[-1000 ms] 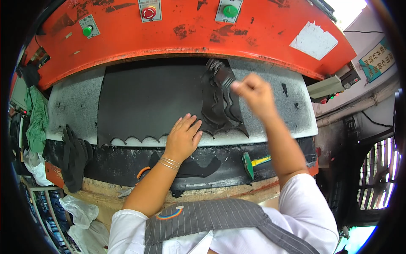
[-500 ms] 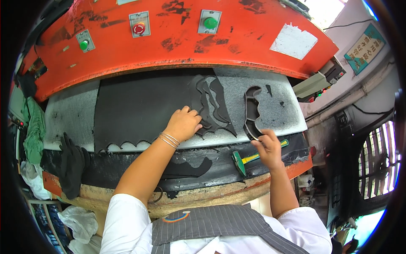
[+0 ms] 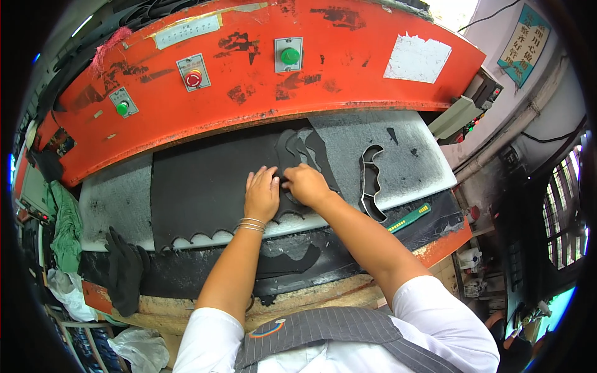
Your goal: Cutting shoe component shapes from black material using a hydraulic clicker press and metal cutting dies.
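A wide black sheet (image 3: 199,180) with a scalloped near edge lies on the grey-white pad (image 3: 416,168). My left hand (image 3: 262,196) rests on it, fingers stretched forward and palm down. Beside it, my right hand (image 3: 307,185) is closed at the sheet's cut part, fingertips near the left fingers. What those fingertips pinch, if anything, is hidden. Wavy cut shapes (image 3: 318,152) show just beyond the right hand. Apart from both hands, a curved metal cutting die (image 3: 363,180) stands on the pad to the right.
A red machine front (image 3: 249,68) with green and red buttons rises behind the pad. Nearer me are a hammer's green-yellow handle (image 3: 410,217), partly behind my right arm, a black wavy offcut (image 3: 289,263) and dark gloves (image 3: 124,273). Green cloth (image 3: 64,217) hangs at the left.
My right hand has let go of the cutting die and moved left to the black sheet beside my left hand. The right forearm now covers the hammer's head. The view has shifted.
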